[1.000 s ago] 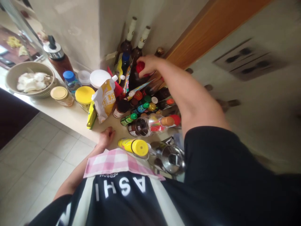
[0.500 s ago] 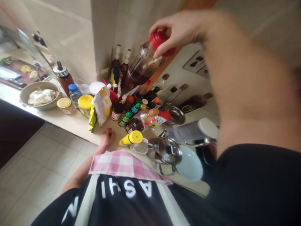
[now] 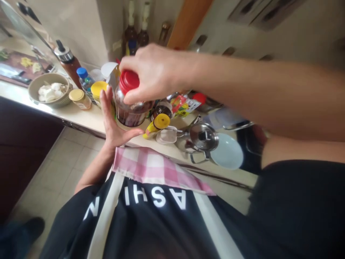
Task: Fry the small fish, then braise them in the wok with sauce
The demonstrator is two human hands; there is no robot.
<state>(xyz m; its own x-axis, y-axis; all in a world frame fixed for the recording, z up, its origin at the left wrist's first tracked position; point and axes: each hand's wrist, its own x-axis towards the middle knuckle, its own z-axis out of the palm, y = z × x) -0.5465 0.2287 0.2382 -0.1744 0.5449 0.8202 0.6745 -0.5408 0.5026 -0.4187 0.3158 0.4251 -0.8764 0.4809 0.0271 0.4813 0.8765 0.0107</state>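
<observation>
A clear jar (image 3: pixel 132 114) with dark contents stands or hovers low over the counter in front of me; I cannot tell whether it rests there. Its red lid (image 3: pixel 129 81) is gripped from above by my right hand (image 3: pixel 155 72). My left hand (image 3: pixel 113 126) is held up at the counter's front edge, fingers raised and thumb spread out, close to the jar's near side. No object lies in that hand. Just right of its thumb is a yellow bottle (image 3: pixel 157 124). A yellow-lidded jar (image 3: pixel 99 90) sits behind its fingertips.
On the left are a bowl of white pieces (image 3: pixel 51 102), a small jar (image 3: pixel 79 99), a blue-capped bottle (image 3: pixel 84 77) and a brown dispenser bottle (image 3: pixel 68 59). To the right stand a lidded steel pot (image 3: pixel 203 138) and a pale blue plate (image 3: pixel 228 153). Two tall bottles (image 3: pixel 144 27) stand behind.
My right hand has brought the red-lidded jar down and toward me from above the back bottles. My left hand has risen from the counter edge and opened beside it.
</observation>
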